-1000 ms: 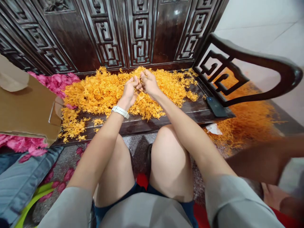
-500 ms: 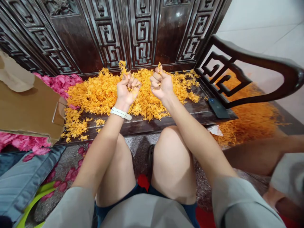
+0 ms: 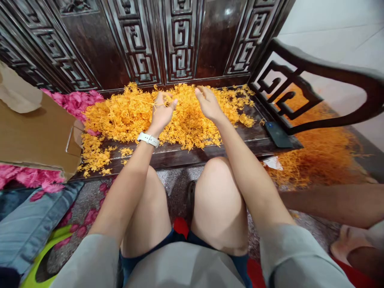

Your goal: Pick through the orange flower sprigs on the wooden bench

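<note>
A long heap of yellow-orange stringy artificial flower pieces (image 3: pixel 126 120) covers much of the dark wooden bench seat (image 3: pixel 168 159). My left hand (image 3: pixel 163 114), with a pale watch band at the wrist, is over the middle of the heap. Its fingers are curled around some yellow flower pieces, with thin strands sticking out to the left; the thumb points right. My right hand (image 3: pixel 209 105) hovers above the heap's right part, fingers stretched out and nothing visible in them. A gap separates the two hands.
A cardboard box (image 3: pixel 36 136) stands at left, with pink flower pieces (image 3: pixel 79 102) behind it. A dark phone (image 3: pixel 277 135) lies near the curved armrest (image 3: pixel 330 76). More orange strands (image 3: pixel 324 156) are piled beyond it. Other people's legs are at both sides.
Both hands have lowered toward the heap. My right hand has gone from closed with a small yellow piece to open. The upright piece at my left fingertips is no longer raised.
</note>
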Motion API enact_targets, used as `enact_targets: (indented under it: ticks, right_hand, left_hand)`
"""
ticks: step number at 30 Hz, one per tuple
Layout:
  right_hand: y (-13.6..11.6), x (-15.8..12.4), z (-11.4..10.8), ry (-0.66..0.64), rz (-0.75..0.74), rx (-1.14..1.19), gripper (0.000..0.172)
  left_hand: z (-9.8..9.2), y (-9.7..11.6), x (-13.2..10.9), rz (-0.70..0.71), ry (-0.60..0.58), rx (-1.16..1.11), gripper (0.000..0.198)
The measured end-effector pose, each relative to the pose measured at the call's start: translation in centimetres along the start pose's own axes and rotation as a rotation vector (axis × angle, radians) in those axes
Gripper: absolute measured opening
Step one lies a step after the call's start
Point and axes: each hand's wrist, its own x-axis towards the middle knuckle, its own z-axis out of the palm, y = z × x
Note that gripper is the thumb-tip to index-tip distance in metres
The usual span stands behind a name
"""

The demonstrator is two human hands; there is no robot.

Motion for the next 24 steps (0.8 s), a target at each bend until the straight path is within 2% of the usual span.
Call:
enact_targets:
  ticks: [3, 7, 10, 13, 19, 21, 24]
  right_hand:
    - [-2.8, -1.3, -0.1, -0.039, -0.207, -0.04, 0.086]
    - [-5.6, -2.8, 0.6, -0.112, -0.276, 0.004, 0.077]
    - [-6.0, -3.0, 1.1, -0.142, -0.238, 0.083, 0.07]
    - [-5.9, -3.0, 0.9, -0.187, -0.186, 0.179, 0.064]
    - [-6.5, -3.4, 0.7, -0.426, -0.038, 0.457, 0.059]
    - [-7.0, -3.5, 1.2, -0.397, 0.002, 0.582, 0.058]
    - [-7.7, -3.2, 2.1, -0.242, 0.072, 0.782, 0.057]
  left_hand:
    - [0.7, -0.3, 0.0, 0.043, -0.045, 0.051, 0.021]
    - [1.9, 0.5, -0.6, 0.027, -0.201, -0.004, 0.018]
    - [2.0, 1.4, -1.0, 0.006, -0.257, -0.05, 0.017]
    - [1.3, 1.7, -1.3, -0.032, -0.327, -0.038, 0.019]
    - [-0.3, 1.5, -1.3, -0.02, -0.488, -0.01, 0.03]
    - [-0.3, 1.8, -1.3, -0.057, -0.512, -0.055, 0.029]
    - [0.5, 2.7, -1.4, -0.082, -0.464, -0.222, 0.027]
